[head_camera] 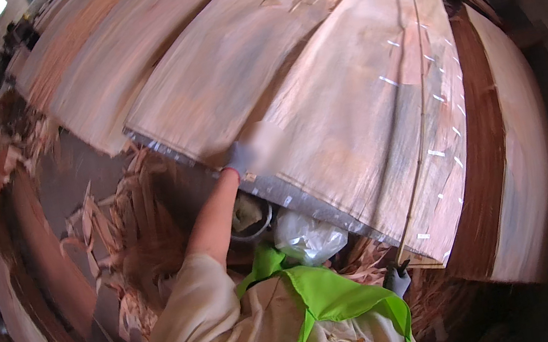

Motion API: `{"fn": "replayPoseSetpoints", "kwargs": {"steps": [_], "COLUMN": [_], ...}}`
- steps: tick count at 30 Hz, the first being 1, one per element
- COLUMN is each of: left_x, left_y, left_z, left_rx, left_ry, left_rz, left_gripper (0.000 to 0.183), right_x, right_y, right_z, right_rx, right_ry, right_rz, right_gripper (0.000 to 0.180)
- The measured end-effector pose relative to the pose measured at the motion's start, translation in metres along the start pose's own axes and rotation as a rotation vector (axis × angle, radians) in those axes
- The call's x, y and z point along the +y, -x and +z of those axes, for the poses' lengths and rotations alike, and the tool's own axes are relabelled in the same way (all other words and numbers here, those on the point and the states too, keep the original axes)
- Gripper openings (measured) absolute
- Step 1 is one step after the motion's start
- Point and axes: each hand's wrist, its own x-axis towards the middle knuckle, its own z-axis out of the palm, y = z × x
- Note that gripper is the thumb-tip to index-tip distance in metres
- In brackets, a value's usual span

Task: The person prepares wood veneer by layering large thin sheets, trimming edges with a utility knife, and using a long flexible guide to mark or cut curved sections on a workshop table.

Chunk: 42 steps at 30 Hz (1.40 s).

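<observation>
A large wood veneer sheet (331, 123) lies on a table in front of me, with short white tape pieces (436, 153) along its right side. My left hand (242, 157), in a light glove, is at the sheet's near left corner; the area around it is blurred and its fingers cannot be made out. Low at the right, my right hand (397, 279), in a dark and light glove, is shut on the near end of a long thin stick (420, 138), which runs away from me over the sheet. A second veneer sheet (215, 77) lies to the left.
More veneer sheets (109, 62) lie at the far left, and a stack (522, 162) stands at the right. Below the table's near edge (312, 206) are a bucket (252, 218) and a clear plastic bag (311, 235). Veneer scraps (98, 227) are heaped on the left.
</observation>
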Motion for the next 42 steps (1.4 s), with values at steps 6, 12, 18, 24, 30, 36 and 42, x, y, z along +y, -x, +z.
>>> {"fn": "replayPoseSetpoints", "kwargs": {"steps": [6, 12, 18, 24, 30, 36, 42], "left_x": [0.129, 0.368, 0.525, 0.465, 0.447, 0.439, 0.365], "left_y": [0.014, 0.087, 0.155, 0.190, 0.231, 0.228, 0.213], "left_z": [-0.060, -0.084, 0.111, 0.349, 0.375, 0.323, 0.212], "left_rx": [-0.286, -0.325, -0.615, -0.758, -0.944, -1.159, -0.857], "left_ry": [0.028, 0.322, -0.153, -0.517, -0.678, -0.713, 0.001], "left_rz": [0.048, 0.632, 0.897, 0.923, 1.096, 1.110, 1.017], "left_gripper": [0.035, 0.032, 0.041, 0.025, 0.026, 0.033, 0.033], "right_x": [0.002, -0.022, 0.046, 0.007, 0.003, -0.002, -0.002], "right_y": [-0.007, -0.039, -0.042, -0.039, -0.069, -0.073, -0.065], "right_z": [0.034, 0.093, 0.064, 0.036, 0.028, 0.036, 0.022], "right_rx": [0.012, -0.235, -0.547, -0.900, -1.068, -1.090, -0.850], "right_ry": [-0.035, -0.255, 0.111, 0.337, 0.112, 0.110, 0.195], "right_rz": [0.057, 0.065, -0.072, -0.138, -0.166, -0.148, -0.162], "right_gripper": [0.011, 0.015, 0.034, 0.035, 0.034, 0.033, 0.026]}}
